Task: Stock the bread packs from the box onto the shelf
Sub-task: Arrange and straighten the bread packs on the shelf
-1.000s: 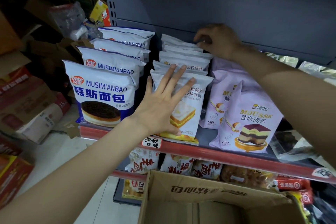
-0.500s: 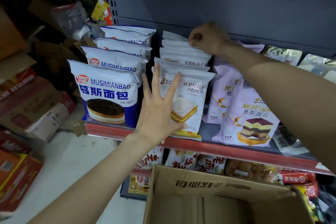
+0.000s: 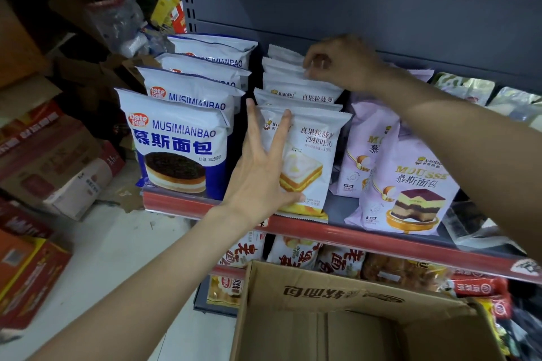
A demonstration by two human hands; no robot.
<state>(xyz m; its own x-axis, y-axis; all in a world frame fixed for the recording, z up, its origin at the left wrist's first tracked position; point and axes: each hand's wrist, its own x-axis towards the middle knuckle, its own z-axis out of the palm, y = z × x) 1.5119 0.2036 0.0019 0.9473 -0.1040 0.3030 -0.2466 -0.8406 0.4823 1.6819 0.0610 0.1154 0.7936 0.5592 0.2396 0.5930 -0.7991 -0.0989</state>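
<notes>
I am pinching with my right hand point(image 3: 340, 63), fingers curled over the top seams of the rear packs point(image 3: 286, 67) in the sandwich row, the white row in the middle of the shelf point(image 3: 346, 233). My left hand point(image 3: 258, 173) is lying flat and spread against the front pack point(image 3: 308, 155) of that same row, fingers straight, pressing and gripping nothing. That front pack is standing upright at the shelf lip, its long axis vertical, and the row is running straight back from it to the rear panel.

Taking the sandwich row as my mark: the blue packs point(image 3: 179, 143) are standing just left of it, the lilac packs point(image 3: 407, 182) just right, and the box point(image 3: 322, 296) is sitting below and in front of it, under both arms. I am seeing only bare cardboard inside the box; its near part is out of view, so I cannot tell whether any packs remain.

I am judging this as squaring up the row. The relation that matters next: the box is lying downward and toward me from both hands, and the left hand, lower on the row, is nearer to it.
</notes>
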